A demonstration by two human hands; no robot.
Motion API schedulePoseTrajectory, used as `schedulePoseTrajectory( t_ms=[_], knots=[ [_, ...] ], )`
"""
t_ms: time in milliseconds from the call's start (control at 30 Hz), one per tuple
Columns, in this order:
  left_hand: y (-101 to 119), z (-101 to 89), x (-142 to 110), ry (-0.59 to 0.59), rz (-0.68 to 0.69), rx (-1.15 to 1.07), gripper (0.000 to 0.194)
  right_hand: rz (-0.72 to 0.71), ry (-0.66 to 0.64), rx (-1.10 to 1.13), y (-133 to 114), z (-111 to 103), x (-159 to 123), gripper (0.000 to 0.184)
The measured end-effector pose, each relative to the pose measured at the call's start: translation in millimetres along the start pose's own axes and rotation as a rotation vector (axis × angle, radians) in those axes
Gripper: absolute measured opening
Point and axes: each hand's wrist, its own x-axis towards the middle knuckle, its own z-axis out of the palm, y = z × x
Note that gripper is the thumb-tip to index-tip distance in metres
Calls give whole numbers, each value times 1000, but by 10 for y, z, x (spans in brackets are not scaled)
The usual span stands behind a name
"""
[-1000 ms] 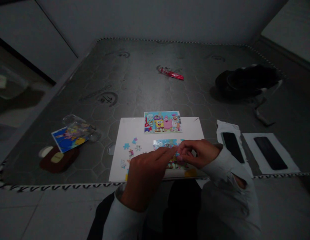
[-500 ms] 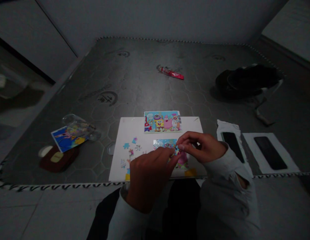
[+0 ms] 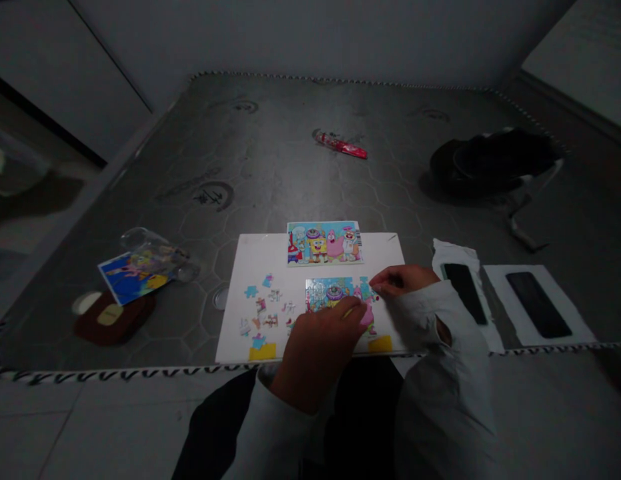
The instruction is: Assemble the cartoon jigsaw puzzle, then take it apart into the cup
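– What's the room like?
– Dim, with a pale wall (image 3: pixel 310 40) behind a grey, hexagon-patterned worktop (image 3: pixel 270 167).

– And from the left?
– A brown case (image 3: pixel 135 317), a blue cartoon card (image 3: pixel 123 277) overlapping it, and a clear plastic container (image 3: pixel 140 239) partly over the card. Then a white board (image 3: pixel 250 257) with loose jigsaw pieces (image 3: pixel 261 305) scattered on its left half.

– Where's the jigsaw itself?
– The partly assembled SpongeBob jigsaw (image 3: pixel 321 288) lies on the board, just below the matching picture card (image 3: pixel 324 245).

– The hands?
– The left hand (image 3: pixel 323 343) lies over the jigsaw's lower part, fingers bent; I can't tell whether it grips anything. Farther back is a red packet (image 3: pixel 347 147). The right hand (image 3: pixel 407 279) has its fingertips drawn together by the jigsaw's right edge; whether they pinch a piece, I can't tell.

– Beyond that?
– Two dark phones (image 3: pixel 537 304), each on white paper (image 3: pixel 495 293).
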Motion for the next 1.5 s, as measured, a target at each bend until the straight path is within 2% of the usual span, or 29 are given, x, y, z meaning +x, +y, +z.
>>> schedulePoseTrajectory(
  t_ms=[233,533,800,1233,1500],
  knots=[
    [-33,43,-8,-26,32,-14,23,-70,27,71,-3,29,30,15],
    [-15,41,-3,-10,18,3,21,-44,43,29,-47,-2,8,11],
    [-8,23,-12,-33,7,13,24,-18,7,113,-28,46,27,10],
    [-4,39,-21,-62,-21,17,24,41,91,39,-65,92,32,5],
    [7,30,-26,-59,-24,2,24,59,90,32,-47,81,36,5]
  ],
)
